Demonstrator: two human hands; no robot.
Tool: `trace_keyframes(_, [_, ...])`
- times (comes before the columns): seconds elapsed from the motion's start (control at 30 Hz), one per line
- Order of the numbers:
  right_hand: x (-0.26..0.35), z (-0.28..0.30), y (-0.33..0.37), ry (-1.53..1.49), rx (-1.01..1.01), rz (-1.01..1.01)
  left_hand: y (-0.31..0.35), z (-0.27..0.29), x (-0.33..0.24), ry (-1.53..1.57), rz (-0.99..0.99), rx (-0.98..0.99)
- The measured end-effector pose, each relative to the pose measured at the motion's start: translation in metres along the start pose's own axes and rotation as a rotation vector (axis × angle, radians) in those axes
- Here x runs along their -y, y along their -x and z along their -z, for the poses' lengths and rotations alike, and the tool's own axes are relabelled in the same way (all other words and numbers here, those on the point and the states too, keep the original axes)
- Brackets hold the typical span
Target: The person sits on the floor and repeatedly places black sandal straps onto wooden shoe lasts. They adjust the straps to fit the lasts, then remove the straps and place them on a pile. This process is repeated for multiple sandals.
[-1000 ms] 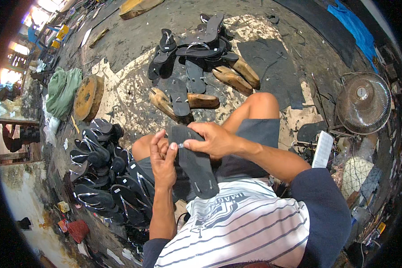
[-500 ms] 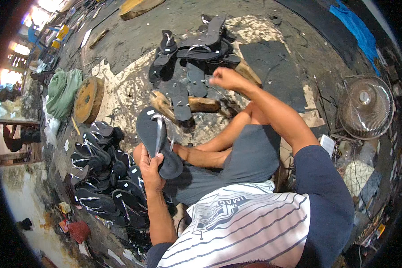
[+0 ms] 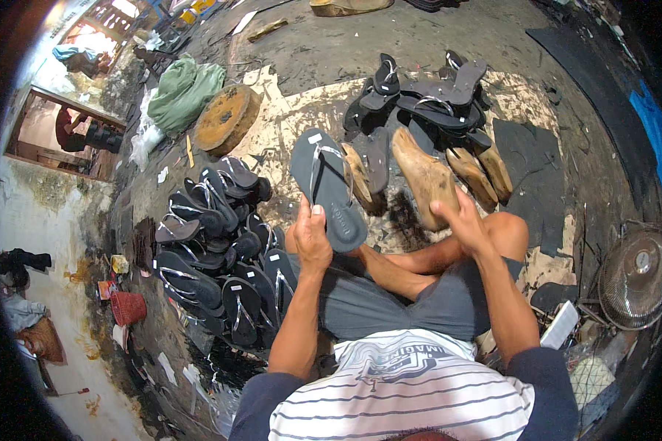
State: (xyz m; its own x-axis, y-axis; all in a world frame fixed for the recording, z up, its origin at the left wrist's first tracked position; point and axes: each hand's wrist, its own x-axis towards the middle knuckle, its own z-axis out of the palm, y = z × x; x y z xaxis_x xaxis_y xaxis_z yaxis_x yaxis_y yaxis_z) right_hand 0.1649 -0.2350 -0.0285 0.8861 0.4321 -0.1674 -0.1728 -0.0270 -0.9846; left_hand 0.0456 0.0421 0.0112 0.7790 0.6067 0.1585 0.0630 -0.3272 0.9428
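My left hand (image 3: 313,239) grips a black flip-flop (image 3: 310,162) by its side near the heel. The flip-flop has thin silver straps and a small white sticker at the toe, and its footbed faces up. In my right hand (image 3: 461,224) is a wooden shoe last (image 3: 423,173), held at its near end, with its far end pointing away from me. Beyond and between the hands, another wooden last (image 3: 357,176) lies on the floor beside a dark sole (image 3: 377,158). Two more lasts, one of them a wooden last (image 3: 469,175), lie to the right.
Many finished flip-flops (image 3: 191,279) are heaped at my left. More dark sandals (image 3: 441,110) are piled ahead. A round wooden block (image 3: 228,121) and green cloth (image 3: 187,92) stand far left. At right are a black sheet (image 3: 526,162) and a fan (image 3: 636,275).
My right hand has come back toward me and now holds a wooden last. The flip-flop stays in my left hand. The view has swung left.
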Motion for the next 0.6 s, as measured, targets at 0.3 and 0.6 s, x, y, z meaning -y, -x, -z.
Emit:
trace_keyframes(0.3, [0.069,-0.082,0.096,0.409,-0.114,0.343,0.015,-0.015,-0.013,-0.235,-0.303,0.059])
trace_keyframes(0.6, [0.08,-0.09,0.101,0.518,-0.139,0.629,-0.011,0.012,-0.07,0.24,-0.335,0.064])
